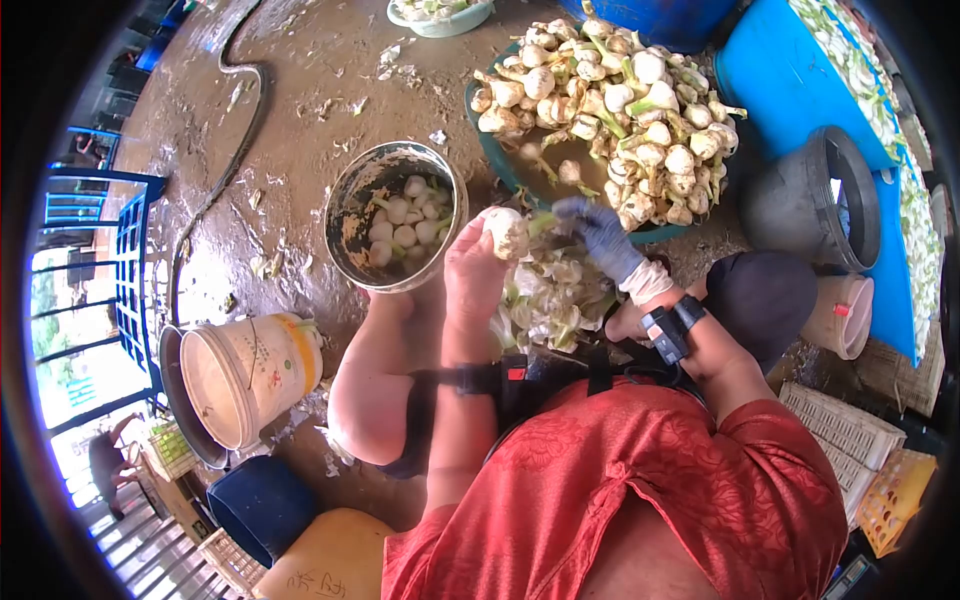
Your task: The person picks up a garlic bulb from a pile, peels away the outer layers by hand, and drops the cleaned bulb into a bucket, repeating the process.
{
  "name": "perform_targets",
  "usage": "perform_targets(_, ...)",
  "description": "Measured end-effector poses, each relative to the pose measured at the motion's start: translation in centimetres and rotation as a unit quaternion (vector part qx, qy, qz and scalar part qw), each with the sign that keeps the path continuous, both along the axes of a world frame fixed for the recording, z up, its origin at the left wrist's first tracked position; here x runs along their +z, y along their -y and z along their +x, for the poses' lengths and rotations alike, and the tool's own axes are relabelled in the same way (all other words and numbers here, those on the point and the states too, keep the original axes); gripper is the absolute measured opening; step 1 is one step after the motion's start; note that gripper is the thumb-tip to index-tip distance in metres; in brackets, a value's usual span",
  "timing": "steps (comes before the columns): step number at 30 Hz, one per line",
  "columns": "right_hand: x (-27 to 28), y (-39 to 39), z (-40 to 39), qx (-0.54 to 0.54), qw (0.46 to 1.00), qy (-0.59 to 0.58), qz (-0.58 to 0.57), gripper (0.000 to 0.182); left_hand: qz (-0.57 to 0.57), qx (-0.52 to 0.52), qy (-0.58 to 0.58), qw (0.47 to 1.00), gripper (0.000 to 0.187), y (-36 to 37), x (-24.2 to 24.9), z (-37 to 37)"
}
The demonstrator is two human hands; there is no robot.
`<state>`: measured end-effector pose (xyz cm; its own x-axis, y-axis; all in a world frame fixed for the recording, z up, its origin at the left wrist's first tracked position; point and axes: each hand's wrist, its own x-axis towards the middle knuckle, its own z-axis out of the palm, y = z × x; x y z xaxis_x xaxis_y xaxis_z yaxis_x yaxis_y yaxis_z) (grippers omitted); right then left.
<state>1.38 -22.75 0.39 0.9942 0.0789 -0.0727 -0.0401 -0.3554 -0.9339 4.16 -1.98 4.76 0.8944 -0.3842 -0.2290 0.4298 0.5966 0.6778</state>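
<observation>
My bare left hand [472, 262] is closed around a whitish garlic bulb [507, 234], its green stem pointing right. At that stem, my right hand [602, 238], in a blue-grey glove with a white cuff, has its fingers bent and closed on the stem end; the exact grip is partly hidden. Under both hands lies a heap of pale peelings [555, 300]. To the left stands a metal pot [343, 240] holding several clean white bulbs [408, 220]. Beyond my right hand, a wide green basin [497, 160] is piled with unpeeled, stemmed garlic bulbs [640, 130].
A white bucket [250, 370] lies on its side at left, near a dark blue tub [262, 505]. A black bucket [800, 205] and a blue sheet-like container [790, 80] stand at right. A hose [262, 100] crosses the wet floor. Another person [108, 460] is far left.
</observation>
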Motion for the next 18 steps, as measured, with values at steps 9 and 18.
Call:
perform_targets(9, 3.5, -0.8, 2.1, 0.106, 0.993, 0.015, 0.047, 0.024, 0.065, -0.003, -0.015, 0.998, 0.042, 1.8, -0.6, -0.7)
perform_targets(18, 3.5, -2.3, 0.7, 0.069, 0.957, 0.110, -0.258, 0.016, 0.231, -0.026, 0.011, 0.973, 0.049, 1.9, -1.0, -1.4)
